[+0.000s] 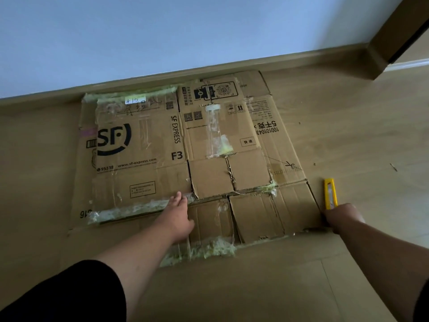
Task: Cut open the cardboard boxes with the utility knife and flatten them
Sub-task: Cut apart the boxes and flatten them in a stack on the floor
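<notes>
Right hand (341, 214) grips yellow knife (330, 194) on floor (348, 135), just beside cardboard's right edge; left hand (177, 213) flat, fingers straight, pressing flattened boxes (209, 159); stacked sheets by wall (162, 31), SF Express print, torn tape, ragged cut seams.

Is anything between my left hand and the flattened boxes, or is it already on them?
Nothing visible stands between them. The left hand already lies open on the flattened boxes, fingers straight, near their front edge. The right hand grips the yellow knife at the boxes' right edge.
</notes>
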`<state>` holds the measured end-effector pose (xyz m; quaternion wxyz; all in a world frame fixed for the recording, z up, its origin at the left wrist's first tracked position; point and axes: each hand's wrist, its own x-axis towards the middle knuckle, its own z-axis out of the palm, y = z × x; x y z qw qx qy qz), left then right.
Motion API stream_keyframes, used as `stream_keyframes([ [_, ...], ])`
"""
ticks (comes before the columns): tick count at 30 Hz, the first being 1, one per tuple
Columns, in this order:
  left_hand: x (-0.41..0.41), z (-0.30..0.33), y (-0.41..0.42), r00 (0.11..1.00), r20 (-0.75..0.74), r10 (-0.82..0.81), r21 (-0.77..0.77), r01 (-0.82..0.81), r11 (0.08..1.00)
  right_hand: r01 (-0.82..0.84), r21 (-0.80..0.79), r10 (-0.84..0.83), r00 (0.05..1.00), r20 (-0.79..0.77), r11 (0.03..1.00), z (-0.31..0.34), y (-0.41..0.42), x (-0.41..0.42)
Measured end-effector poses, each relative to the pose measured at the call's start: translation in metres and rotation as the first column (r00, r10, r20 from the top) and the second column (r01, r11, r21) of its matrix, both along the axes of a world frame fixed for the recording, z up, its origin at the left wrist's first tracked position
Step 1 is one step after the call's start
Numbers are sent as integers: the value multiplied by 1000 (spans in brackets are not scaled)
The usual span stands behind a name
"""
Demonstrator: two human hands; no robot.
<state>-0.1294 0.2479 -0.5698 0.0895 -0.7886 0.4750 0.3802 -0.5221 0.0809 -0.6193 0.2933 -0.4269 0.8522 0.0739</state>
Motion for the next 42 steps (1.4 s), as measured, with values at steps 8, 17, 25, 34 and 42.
stream_keyframes([
  [8, 3, 0, 0, 1000, -28, 6, 0, -6, 1000, 14, -217, 18, 989, 146, 976, 1, -13, 10],
  [17, 31, 9, 9, 998, 57, -12, -61, 15, 998, -203, -344, 337, 855, 394, 917, 56, -11, 156],
  [25, 88, 3, 46, 992, 99, 76, -39, -72, 997, -437, -255, 504, 702, 504, 863, 56, 7, 273],
  [34, 115, -2, 40, 994, 100, -44, -73, 51, 996, -365, -204, 414, 720, 557, 908, 45, 7, 354],
  [42, 133, 1, 2, 997, 83, -4, -126, 14, 992, -391, -270, 455, 528, 717, 880, 42, 13, 361],
])
